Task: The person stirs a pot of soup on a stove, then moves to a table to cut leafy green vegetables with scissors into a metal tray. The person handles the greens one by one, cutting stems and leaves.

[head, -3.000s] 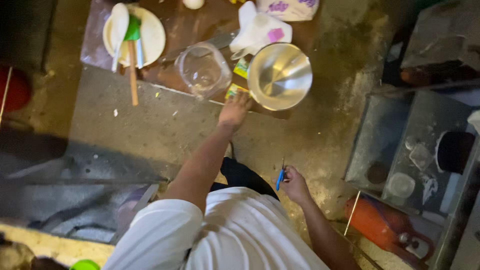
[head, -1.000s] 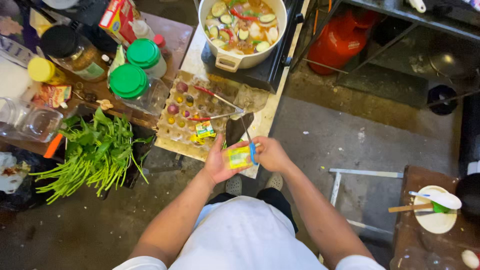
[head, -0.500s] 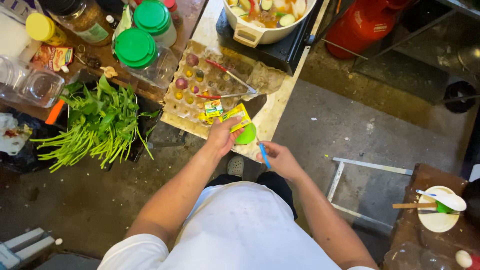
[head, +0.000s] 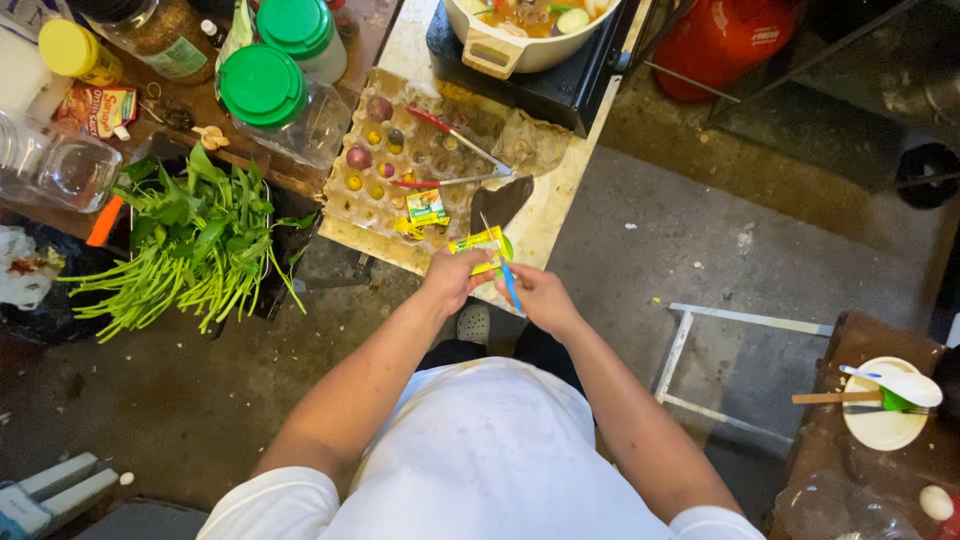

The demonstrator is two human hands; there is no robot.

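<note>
My left hand (head: 450, 279) pinches a small yellow and green sachet (head: 480, 245) by its lower edge, over the front of a pale counter (head: 545, 222). My right hand (head: 533, 295) grips blue-handled scissors (head: 506, 276), whose blades point up at the sachet's right side. Both hands are close together, just in front of an egg tray (head: 400, 170) that carries small onions, red chillies and another small sachet (head: 427, 207). A green lid shows just behind the held sachet.
A white pot of vegetable stew (head: 520, 25) sits on a black stove. Jars with green lids (head: 262, 85), a yellow-capped bottle (head: 75, 50) and a bunch of leafy greens (head: 190, 255) lie left. A red gas cylinder (head: 735, 35) stands behind; a plate with utensils (head: 885, 400) is right.
Three seconds ago I faced another table, reaching for the sachet. I turned to the counter. In the last half second my right hand brought the scissors up to the sachet.
</note>
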